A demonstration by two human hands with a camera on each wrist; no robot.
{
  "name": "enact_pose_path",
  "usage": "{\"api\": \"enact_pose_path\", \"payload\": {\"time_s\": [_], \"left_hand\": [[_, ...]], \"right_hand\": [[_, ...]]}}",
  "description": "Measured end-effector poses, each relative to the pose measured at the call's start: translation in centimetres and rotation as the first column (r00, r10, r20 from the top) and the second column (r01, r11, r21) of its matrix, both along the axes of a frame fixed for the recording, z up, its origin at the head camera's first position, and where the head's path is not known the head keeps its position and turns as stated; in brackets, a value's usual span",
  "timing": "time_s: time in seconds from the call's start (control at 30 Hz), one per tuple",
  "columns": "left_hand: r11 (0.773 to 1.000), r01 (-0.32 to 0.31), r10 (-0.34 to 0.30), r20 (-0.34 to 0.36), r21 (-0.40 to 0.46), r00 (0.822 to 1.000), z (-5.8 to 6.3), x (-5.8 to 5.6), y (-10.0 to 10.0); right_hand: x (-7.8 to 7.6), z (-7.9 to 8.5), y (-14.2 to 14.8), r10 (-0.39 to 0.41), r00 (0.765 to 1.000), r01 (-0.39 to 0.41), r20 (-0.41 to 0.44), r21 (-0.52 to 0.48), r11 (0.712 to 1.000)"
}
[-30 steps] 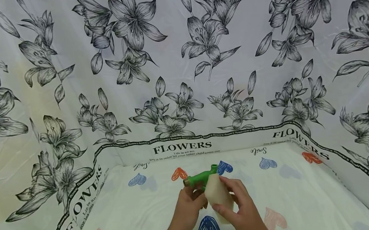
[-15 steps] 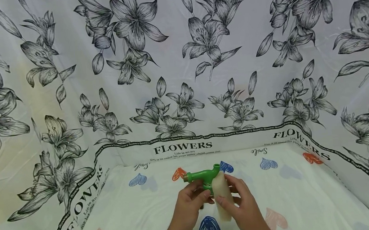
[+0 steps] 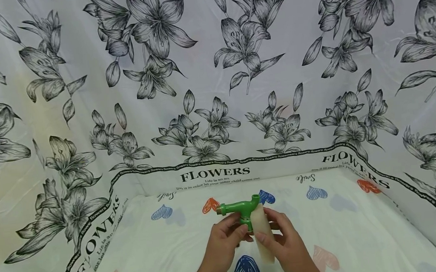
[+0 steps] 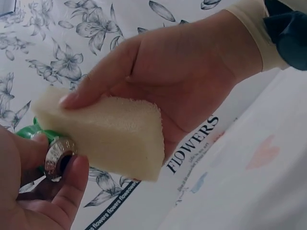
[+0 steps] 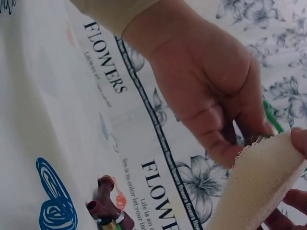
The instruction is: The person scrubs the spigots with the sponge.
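In the head view my left hand (image 3: 218, 242) pinches a green tap (image 3: 240, 206) by its lower part, its long arm pointing left. My right hand (image 3: 288, 241) grips a cream sponge block (image 3: 262, 235) between thumb and fingers. The sponge stands tilted against the right side of the tap and hides part of it. From the left wrist, a silvery ribbed metal ring (image 4: 60, 155) shows between the left hand's fingers, touching or nearly touching the sponge. Both things are held above the cloth.
A dark red, tap-like fitting (image 5: 108, 206) with a metal collar lies low in the right wrist view. White cloth printed with hearts (image 3: 165, 242) covers the surface. Flower-printed curtains (image 3: 213, 76) rise behind and at both sides.
Over the second, the green tap has turned so its arm lies more level, and the sponge has shifted slightly right and become more upright. Since half a second ago, hardly anything has moved.
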State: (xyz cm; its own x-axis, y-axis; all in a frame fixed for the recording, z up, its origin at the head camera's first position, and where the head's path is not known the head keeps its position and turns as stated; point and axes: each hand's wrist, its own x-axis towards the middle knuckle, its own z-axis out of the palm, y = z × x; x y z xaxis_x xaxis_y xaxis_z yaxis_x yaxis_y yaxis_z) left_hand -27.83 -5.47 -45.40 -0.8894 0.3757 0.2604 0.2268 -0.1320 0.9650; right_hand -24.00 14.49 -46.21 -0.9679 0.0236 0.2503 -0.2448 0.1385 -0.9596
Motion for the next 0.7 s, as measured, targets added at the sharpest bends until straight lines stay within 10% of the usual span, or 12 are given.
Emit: {"api": "enact_pose_path", "payload": {"time_s": [0.4,0.7], "left_hand": [[0.997,-0.073,0.074,0.045,-0.022,0.996,0.2,-0.1,0.0],[0.996,-0.004,-0.003,0.076,0.093,0.997,0.1,0.5,0.4]], "right_hand": [[1.2,-0.3,-1.1,0.021,0.997,-0.02,-0.077,0.01,1.0],[0.0,-0.9,0.2,-0.02,0.999,0.021,-0.042,0.026,0.999]]}}
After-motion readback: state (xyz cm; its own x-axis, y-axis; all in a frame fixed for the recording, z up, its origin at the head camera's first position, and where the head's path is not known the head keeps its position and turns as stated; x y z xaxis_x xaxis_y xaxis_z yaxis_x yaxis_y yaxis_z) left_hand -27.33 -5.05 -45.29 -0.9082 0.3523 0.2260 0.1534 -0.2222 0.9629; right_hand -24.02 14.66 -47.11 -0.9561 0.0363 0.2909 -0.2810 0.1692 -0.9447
